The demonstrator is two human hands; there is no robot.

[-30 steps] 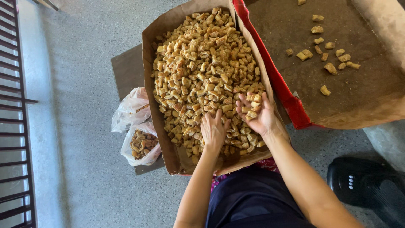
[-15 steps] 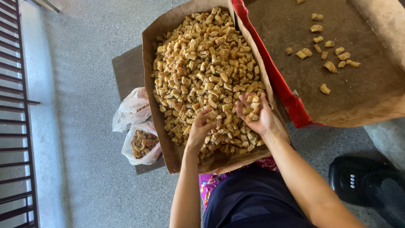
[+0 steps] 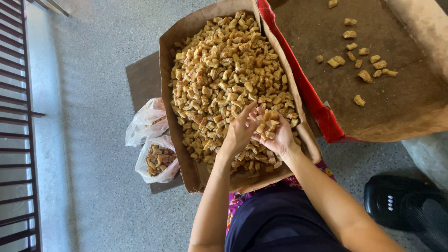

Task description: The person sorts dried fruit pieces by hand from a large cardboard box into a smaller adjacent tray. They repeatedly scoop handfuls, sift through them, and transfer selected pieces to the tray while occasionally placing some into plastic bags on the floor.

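A brown cardboard tray (image 3: 166, 84) is heaped with small golden-brown fried chunks (image 3: 219, 70). My right hand (image 3: 276, 136) is cupped palm up over the tray's near right part and holds a small pile of chunks. My left hand (image 3: 240, 130) rests beside it with fingers spread, touching the pile in the right palm. Both forearms reach up from the bottom of the view over my dark skirt.
A second cardboard tray (image 3: 396, 102) with a red edge (image 3: 298, 74) lies to the right, with several loose chunks (image 3: 361, 63). Two clear plastic bags (image 3: 156, 156) with chunks sit left of the full tray. A black object (image 3: 406, 205) lies at lower right, and metal bars (image 3: 16, 126) run along the left.
My hands were apart and palm down in the chunks. They have lifted and come together, the right one now turned up with a scoop of chunks in it.
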